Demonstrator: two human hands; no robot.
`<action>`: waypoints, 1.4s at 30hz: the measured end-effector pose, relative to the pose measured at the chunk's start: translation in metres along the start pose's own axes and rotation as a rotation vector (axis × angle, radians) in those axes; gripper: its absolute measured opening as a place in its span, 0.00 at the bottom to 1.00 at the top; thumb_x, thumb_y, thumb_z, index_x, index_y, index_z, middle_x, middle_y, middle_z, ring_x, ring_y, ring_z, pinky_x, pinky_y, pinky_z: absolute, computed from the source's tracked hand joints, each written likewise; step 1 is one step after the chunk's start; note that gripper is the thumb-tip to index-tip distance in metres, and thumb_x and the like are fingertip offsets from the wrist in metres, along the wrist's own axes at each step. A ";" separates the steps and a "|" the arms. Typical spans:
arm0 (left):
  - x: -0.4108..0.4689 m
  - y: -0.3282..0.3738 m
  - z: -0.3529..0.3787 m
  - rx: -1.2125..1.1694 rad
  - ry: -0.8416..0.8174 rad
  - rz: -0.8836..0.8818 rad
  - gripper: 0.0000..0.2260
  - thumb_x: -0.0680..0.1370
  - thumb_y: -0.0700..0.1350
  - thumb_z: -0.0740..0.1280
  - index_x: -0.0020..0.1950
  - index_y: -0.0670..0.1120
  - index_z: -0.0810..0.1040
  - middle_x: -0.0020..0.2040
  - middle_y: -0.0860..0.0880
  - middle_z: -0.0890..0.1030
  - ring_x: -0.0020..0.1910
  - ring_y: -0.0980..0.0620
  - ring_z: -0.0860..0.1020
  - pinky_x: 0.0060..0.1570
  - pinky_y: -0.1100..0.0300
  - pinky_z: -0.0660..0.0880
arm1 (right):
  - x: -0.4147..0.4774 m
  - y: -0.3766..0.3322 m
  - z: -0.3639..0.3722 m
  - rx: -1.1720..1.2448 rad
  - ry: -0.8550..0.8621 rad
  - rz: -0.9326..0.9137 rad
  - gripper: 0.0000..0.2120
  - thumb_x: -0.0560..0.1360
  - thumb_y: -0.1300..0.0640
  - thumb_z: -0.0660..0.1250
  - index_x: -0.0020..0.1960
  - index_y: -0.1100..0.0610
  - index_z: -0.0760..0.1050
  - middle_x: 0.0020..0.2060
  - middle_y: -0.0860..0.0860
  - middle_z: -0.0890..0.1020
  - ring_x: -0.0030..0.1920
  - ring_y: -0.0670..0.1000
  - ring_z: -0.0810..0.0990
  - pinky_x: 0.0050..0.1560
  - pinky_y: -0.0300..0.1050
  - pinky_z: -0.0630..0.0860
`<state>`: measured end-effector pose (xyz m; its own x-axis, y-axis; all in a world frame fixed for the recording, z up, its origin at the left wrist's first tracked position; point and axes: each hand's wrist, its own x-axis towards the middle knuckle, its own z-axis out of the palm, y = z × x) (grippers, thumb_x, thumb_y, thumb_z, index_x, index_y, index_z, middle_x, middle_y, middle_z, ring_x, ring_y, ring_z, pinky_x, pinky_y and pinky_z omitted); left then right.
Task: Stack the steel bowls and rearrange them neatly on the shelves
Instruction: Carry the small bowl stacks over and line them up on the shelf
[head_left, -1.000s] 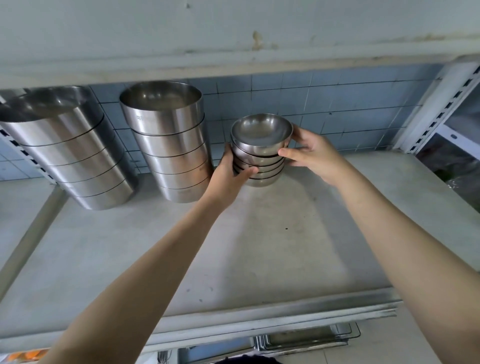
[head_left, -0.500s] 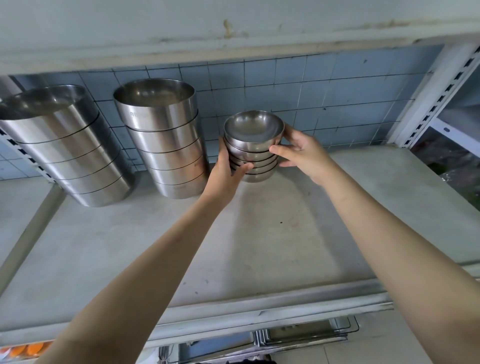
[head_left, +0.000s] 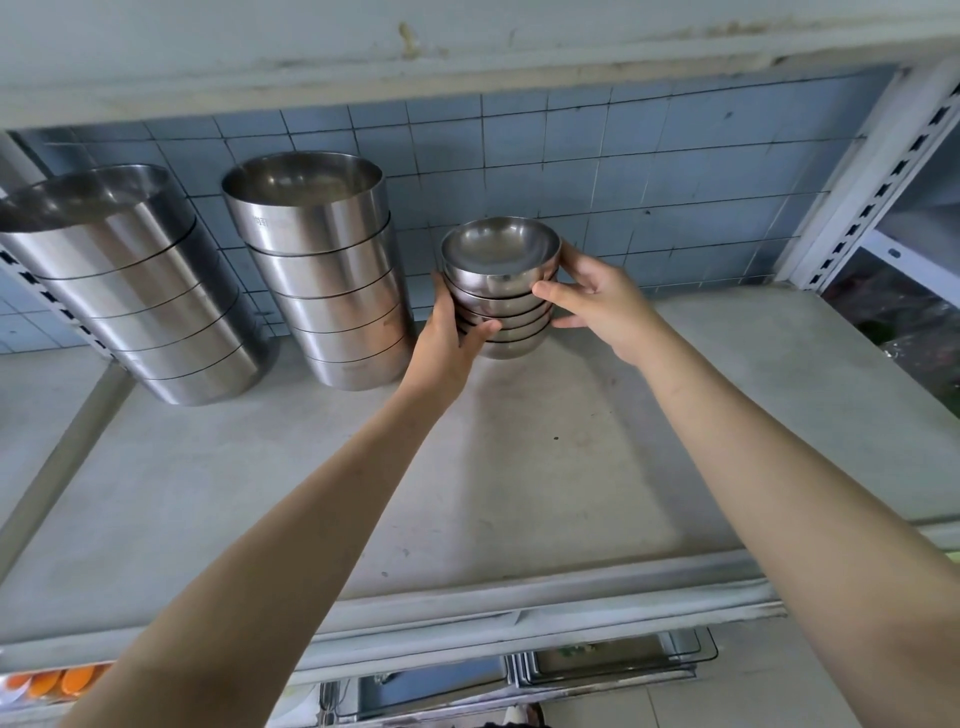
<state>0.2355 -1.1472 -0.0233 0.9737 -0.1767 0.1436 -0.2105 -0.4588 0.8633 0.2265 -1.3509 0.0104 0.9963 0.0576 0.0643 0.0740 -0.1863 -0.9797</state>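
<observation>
And the stack of small steel bowls (head_left: 501, 291) has drifted a touch leftward over the last second, closing in on the nearer tall stack of big bowls (head_left: 322, 280) that stands just beyond the left grip (head_left: 447, 332). The gap there is narrower than it was, though the two stacks are apart, not touching. Both grips are clamped on it as before: the left grip wraps the lower bowls, thumb across the front and fingers hidden round the far side, while the right grip (head_left: 602, 306) curls round the opposite side, one digit pressed across the front of the upper bowls and others reaching behind. So the small stack sits squarely between the two grips, upright, its base down at the shelf (head_left: 519, 493), close to the tiled wall (head_left: 649, 171) behind. Whether its full weight is on the shelf yet, I can't tell from here. Farther out past the left grip, beyond the nearer tall stack, the second tall stack (head_left: 130, 291) stands. What it means: the nesting looks done for these small ones, and this is the lining-up step, nudging them into a row with the two big stacks. Next call, I'd judge, is a small slide or simply letting go. The rounded bowls could shift in their nest if one grip releases unevenly.
</observation>
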 end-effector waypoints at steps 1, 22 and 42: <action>0.000 0.001 -0.001 0.004 -0.002 -0.006 0.34 0.80 0.48 0.67 0.79 0.45 0.51 0.70 0.51 0.73 0.68 0.54 0.72 0.57 0.73 0.65 | 0.000 0.001 0.000 0.006 0.003 0.001 0.32 0.75 0.53 0.73 0.75 0.47 0.65 0.63 0.35 0.76 0.62 0.43 0.79 0.56 0.50 0.81; -0.126 0.008 -0.085 0.322 -0.216 0.035 0.21 0.78 0.50 0.69 0.70 0.49 0.74 0.67 0.51 0.77 0.63 0.53 0.76 0.62 0.66 0.70 | -0.138 -0.012 0.063 -0.449 0.348 -0.096 0.22 0.73 0.52 0.74 0.66 0.51 0.77 0.60 0.39 0.78 0.62 0.40 0.74 0.63 0.29 0.66; -0.472 -0.150 -0.539 0.672 0.516 -0.341 0.25 0.77 0.48 0.70 0.73 0.46 0.71 0.72 0.46 0.71 0.68 0.47 0.73 0.69 0.55 0.67 | -0.186 -0.155 0.587 -0.519 -0.280 -0.592 0.29 0.75 0.49 0.71 0.73 0.55 0.69 0.72 0.54 0.71 0.73 0.55 0.66 0.75 0.53 0.62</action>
<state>-0.1455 -0.5259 0.0407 0.8764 0.3987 0.2700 0.2472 -0.8537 0.4583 0.0037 -0.7572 0.0391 0.7433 0.5172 0.4242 0.6613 -0.4730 -0.5822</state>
